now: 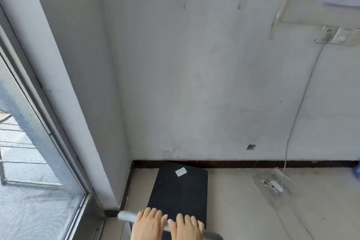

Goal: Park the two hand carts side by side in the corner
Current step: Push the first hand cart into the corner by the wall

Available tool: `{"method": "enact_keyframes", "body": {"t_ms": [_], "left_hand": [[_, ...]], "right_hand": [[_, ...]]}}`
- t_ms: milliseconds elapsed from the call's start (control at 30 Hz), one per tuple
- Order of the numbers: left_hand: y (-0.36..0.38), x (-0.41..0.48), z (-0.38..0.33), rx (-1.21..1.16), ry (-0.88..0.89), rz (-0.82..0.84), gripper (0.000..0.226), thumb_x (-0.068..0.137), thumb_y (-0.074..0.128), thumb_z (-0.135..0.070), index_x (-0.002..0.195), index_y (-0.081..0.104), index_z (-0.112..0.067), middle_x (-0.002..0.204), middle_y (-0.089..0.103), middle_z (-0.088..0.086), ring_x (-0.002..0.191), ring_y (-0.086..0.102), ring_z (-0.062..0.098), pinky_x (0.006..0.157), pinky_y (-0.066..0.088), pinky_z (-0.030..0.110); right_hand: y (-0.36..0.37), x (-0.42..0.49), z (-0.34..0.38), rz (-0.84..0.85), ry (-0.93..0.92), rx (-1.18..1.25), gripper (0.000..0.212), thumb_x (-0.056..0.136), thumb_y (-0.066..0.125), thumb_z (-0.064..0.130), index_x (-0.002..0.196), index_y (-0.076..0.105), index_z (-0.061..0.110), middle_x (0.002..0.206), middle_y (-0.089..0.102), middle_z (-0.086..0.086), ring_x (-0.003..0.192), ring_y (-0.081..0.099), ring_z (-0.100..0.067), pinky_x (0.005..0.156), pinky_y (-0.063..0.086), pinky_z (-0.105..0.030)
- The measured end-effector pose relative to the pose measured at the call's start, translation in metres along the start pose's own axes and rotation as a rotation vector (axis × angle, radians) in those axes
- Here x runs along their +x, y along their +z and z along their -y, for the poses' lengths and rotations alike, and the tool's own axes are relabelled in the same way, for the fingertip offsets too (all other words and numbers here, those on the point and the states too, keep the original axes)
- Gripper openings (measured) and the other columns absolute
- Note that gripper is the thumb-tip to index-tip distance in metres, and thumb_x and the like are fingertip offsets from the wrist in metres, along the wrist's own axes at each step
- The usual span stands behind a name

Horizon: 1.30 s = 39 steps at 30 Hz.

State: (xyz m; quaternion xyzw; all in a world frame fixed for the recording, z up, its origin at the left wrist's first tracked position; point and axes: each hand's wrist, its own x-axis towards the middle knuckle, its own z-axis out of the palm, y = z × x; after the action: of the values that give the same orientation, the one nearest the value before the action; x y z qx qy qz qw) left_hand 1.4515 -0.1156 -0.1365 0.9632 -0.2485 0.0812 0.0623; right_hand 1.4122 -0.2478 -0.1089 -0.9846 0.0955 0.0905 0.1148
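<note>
Corner of a room: white scuffed wall [204,84] ahead, dark baseboard [253,163] along its foot, pale tiled floor [243,210]. Window [29,152] with grey frame on the left, beside a white pillar [78,84].

Cart [179,191]: one in view, black flat deck, small white label [180,172] near its far end. Far edge touches or nearly touches the baseboard, close to the corner; deck sits slightly skewed to the wall. Silver handle bar [124,216] runs across the near end.

Left hand [148,224]: fingers curled over the bar, gripping it.
Right hand [188,227]: just beside the left, fingers also wrapped over the bar.

Wall socket [327,34], upper right, with plug; thin white cable [300,107] hangs from it to the floor.
Clear plastic packet [272,183] with a small white item inside, on the floor right of the cart, well apart from it.
</note>
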Motion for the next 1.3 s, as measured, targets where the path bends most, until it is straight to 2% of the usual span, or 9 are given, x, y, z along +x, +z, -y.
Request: {"method": "enact_keyframes", "body": {"t_ms": [133,367,433,500,567,633,767,1000,1300], "left_hand": [[0.009,0.016,0.0,0.035,0.029,0.026,0.035,0.08,0.033,-0.033,0.051,0.052,-0.027,0.05,0.05,-0.009,0.047,0.052,0.014,0.056,0.042,0.025],[0.01,0.018,-0.006,0.058,-0.015,-0.074,0.074,0.099,0.001,-0.039,0.049,0.054,-0.027,0.049,0.05,-0.009,0.047,0.052,0.015,0.049,0.046,0.027],[0.001,0.017,-0.011,0.036,-0.003,-0.014,0.075,0.1,0.001,-0.04,0.048,0.053,-0.026,0.047,0.05,-0.009,0.045,0.053,0.015,0.048,0.047,0.027],[-0.01,0.015,-0.013,0.001,0.001,0.055,0.076,0.1,0.002,-0.041,0.047,0.053,-0.025,0.046,0.05,-0.008,0.043,0.053,0.014,0.046,0.047,0.026],[-0.02,0.016,-0.015,-0.028,-0.015,0.093,0.075,0.101,0.003,-0.042,0.05,0.055,-0.025,0.047,0.05,-0.008,0.043,0.053,0.012,0.044,0.045,0.025],[-0.045,0.016,-0.023,0.013,-0.015,0.142,0.066,0.101,0.01,-0.039,0.06,0.06,-0.026,0.058,0.056,-0.01,0.054,0.058,0.012,0.049,0.046,0.026],[-0.107,0.005,-0.034,0.169,0.027,0.265,0.032,0.101,0.028,-0.031,0.116,0.054,-0.021,0.116,0.057,-0.003,0.111,0.05,0.021,0.088,0.038,0.034],[-0.239,-0.03,-0.057,0.285,-0.019,0.243,0.029,0.093,0.038,-0.015,0.107,0.062,-0.023,0.109,0.063,-0.003,0.1,0.06,0.023,0.069,0.038,0.028],[-0.328,-0.092,-0.099,0.271,0.004,0.161,0.036,0.099,0.027,-0.02,0.121,0.052,-0.032,0.114,0.059,-0.001,0.103,0.058,0.024,0.069,0.037,0.029]], "right_hand": [[0.012,0.016,-0.012,-0.3,-0.003,-0.015,0.081,0.094,0.002,0.053,0.048,0.061,0.021,0.042,0.054,0.0,0.04,0.054,-0.016,0.042,0.044,-0.033],[0.006,0.021,-0.021,-0.245,0.007,-0.02,0.087,0.095,-0.001,0.052,0.049,0.066,0.023,0.045,0.059,-0.001,0.042,0.058,-0.018,0.043,0.048,-0.036],[-0.011,0.016,-0.016,-0.118,0.01,-0.04,0.077,0.096,0.003,0.052,0.079,0.073,0.024,0.075,0.07,-0.006,0.072,0.065,-0.023,0.066,0.05,-0.047],[-0.013,0.008,-0.015,-0.039,-0.021,-0.12,0.056,0.097,0.014,0.052,0.126,0.053,0.023,0.123,0.058,-0.008,0.115,0.049,-0.026,0.099,0.032,-0.046],[-0.025,-0.002,-0.014,0.136,0.028,-0.103,0.052,0.097,0.02,0.049,0.135,0.041,0.02,0.134,0.049,-0.007,0.123,0.04,-0.025,0.103,0.026,-0.04],[-0.039,-0.015,-0.011,0.125,0.025,-0.085,0.047,0.098,0.024,0.044,0.132,0.043,0.017,0.131,0.05,-0.009,0.121,0.041,-0.026,0.1,0.029,-0.04],[-0.084,-0.056,-0.003,0.148,0.029,-0.053,0.043,0.097,0.031,0.038,0.126,0.045,0.009,0.128,0.05,-0.012,0.116,0.045,-0.029,0.096,0.037,-0.041],[-0.2,-0.141,0.027,0.038,0.055,0.017,0.039,0.096,0.036,0.035,0.105,0.058,0.004,0.113,0.06,-0.016,0.102,0.055,-0.032,0.08,0.04,-0.033],[-0.268,-0.241,0.039,-0.051,0.053,0.085,0.041,0.097,0.036,0.038,0.072,0.044,0.007,0.083,0.051,-0.011,0.082,0.046,-0.028,0.071,0.035,-0.031]]}}
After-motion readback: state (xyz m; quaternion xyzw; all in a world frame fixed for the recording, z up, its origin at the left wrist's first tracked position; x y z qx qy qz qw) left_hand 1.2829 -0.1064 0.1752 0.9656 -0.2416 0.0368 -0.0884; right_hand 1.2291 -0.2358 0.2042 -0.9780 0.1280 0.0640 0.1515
